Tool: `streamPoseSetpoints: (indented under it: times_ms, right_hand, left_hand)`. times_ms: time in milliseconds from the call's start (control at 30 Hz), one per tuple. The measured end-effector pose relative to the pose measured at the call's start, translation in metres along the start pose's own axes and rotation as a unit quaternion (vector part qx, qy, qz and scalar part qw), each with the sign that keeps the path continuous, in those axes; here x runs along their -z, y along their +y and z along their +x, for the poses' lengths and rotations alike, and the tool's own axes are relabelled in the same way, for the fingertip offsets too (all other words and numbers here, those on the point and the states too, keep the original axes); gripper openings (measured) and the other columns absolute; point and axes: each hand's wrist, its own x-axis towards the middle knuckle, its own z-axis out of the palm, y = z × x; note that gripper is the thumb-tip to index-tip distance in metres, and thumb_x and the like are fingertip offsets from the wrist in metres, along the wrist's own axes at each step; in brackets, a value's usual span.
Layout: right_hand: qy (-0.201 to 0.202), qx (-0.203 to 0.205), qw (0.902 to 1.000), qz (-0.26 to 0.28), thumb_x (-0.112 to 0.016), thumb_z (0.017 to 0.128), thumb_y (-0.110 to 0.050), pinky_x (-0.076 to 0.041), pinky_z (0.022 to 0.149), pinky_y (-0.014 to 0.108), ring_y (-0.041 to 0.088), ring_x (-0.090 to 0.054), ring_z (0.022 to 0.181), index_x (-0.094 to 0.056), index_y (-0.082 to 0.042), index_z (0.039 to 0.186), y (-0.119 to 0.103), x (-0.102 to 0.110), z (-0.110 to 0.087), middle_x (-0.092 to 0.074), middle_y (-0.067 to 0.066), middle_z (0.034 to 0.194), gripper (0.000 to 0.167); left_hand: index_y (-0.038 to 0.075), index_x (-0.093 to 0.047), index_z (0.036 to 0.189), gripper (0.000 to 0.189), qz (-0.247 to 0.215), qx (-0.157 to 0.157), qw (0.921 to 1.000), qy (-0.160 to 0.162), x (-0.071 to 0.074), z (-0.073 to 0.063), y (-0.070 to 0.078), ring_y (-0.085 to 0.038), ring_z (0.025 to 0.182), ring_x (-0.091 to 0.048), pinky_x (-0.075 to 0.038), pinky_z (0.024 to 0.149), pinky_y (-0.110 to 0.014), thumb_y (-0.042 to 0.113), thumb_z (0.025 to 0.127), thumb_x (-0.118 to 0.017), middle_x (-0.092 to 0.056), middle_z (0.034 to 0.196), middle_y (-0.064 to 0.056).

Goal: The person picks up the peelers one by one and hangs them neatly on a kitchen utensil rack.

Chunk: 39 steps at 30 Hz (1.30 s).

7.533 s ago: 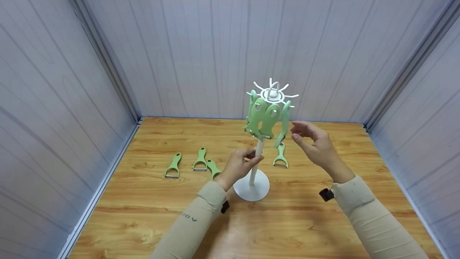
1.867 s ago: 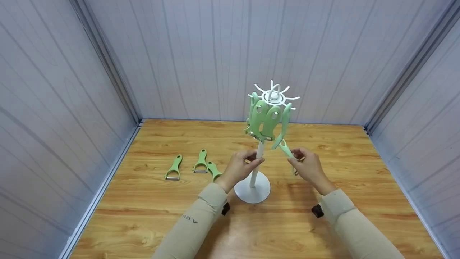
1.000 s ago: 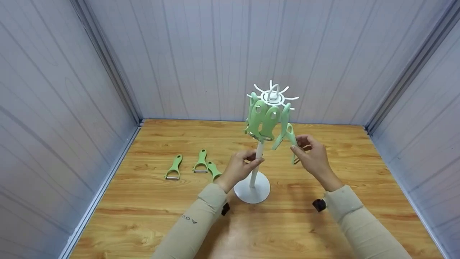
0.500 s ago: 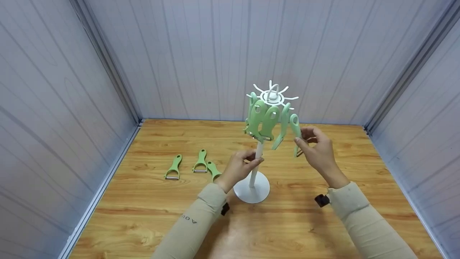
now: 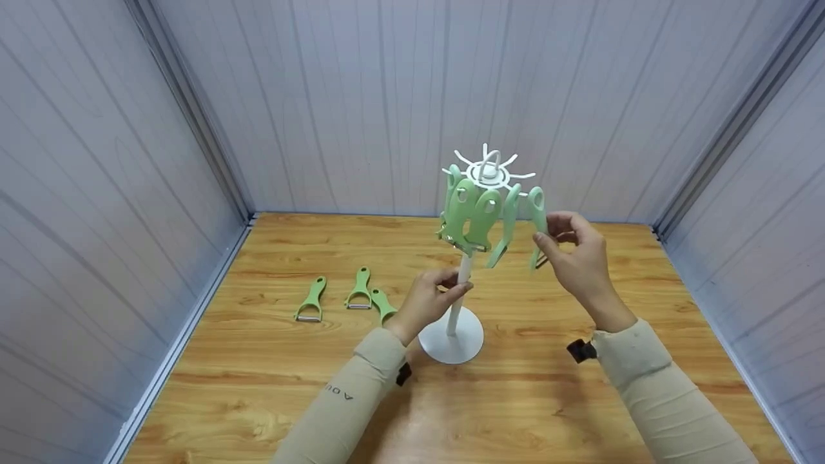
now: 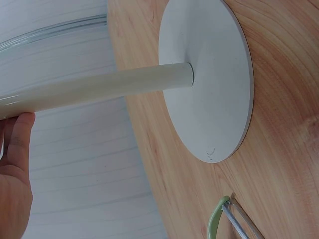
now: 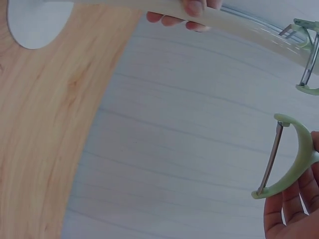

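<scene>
My left hand (image 5: 430, 298) grips the pole (image 5: 458, 303) of a white hook stand; in the left wrist view the pole (image 6: 124, 82) rises from a round white base (image 6: 214, 89). Between thumb and fingers, my right hand (image 5: 580, 258) pinches a green peeler (image 5: 537, 212) by its handle, holed end up, just right of the rack's hooks. The right wrist view shows that peeler's (image 7: 299, 159) curved head and metal blade. Several other green peelers (image 5: 485, 219) hang from the near and left hooks of the white hook ring (image 5: 488, 173).
Three green peelers lie left of the stand: one farthest left (image 5: 313, 299), one in the middle (image 5: 360, 287), and one (image 5: 381, 303) partly behind the left hand. Pale panelled walls (image 5: 361, 103) enclose the wooden table (image 5: 258, 374) at the back and sides.
My right hand has picked up the peeler that lay right of the stand and raised it to hook height, lately moving up and rightward. The left hand has stayed on the pole.
</scene>
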Motion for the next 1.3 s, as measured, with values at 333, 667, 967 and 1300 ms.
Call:
streamPoseSetpoints:
  times_ms: [333,667,967,1300]
  right_hand:
    - [0.035,0.046,0.9979,0.028,-0.076,0.098,0.005,-0.052,0.087,0.018,0.005,-0.064,0.095,-0.068,0.013,0.118,-0.017,0.002,0.007,-0.068,-0.008,0.101,0.023]
    - [0.037,0.092,0.9942,0.042,-0.075,0.097,0.008,-0.052,0.088,0.019,0.003,-0.064,0.095,-0.069,0.013,0.119,-0.029,-0.004,0.008,-0.068,-0.011,0.100,0.024]
    - [0.014,0.111,0.9930,0.036,-0.072,0.100,0.006,-0.053,0.090,0.018,0.001,-0.065,0.099,-0.072,0.010,0.123,-0.029,-0.012,0.011,-0.072,0.016,0.106,0.024]
    - [0.002,0.110,0.9924,0.055,-0.069,0.102,0.006,-0.055,0.092,0.018,0.007,-0.068,0.102,-0.073,0.010,0.122,-0.029,-0.022,0.020,-0.073,0.002,0.108,0.021]
  left_hand:
    - [0.006,-0.079,0.117,0.020,0.006,-0.002,1.0000,0.000,0.000,0.000,-0.001,-0.023,0.099,-0.078,-0.066,0.089,-0.036,0.022,0.106,-0.073,-0.082,0.105,-0.010]
    - [0.006,-0.080,0.117,0.020,0.013,-0.001,0.9999,0.001,0.000,0.000,0.000,-0.023,0.099,-0.079,-0.065,0.088,-0.034,0.022,0.106,-0.074,-0.082,0.103,-0.010]
    - [0.005,-0.080,0.114,0.020,0.019,0.003,0.9998,-0.001,0.000,0.001,0.000,-0.023,0.098,-0.078,-0.065,0.087,-0.035,0.022,0.105,-0.075,-0.082,0.101,-0.009]
    - [0.007,-0.080,0.116,0.020,0.013,0.012,0.9998,-0.004,0.001,0.001,0.002,-0.022,0.098,-0.077,-0.065,0.086,-0.035,0.023,0.105,-0.075,-0.082,0.102,-0.009]
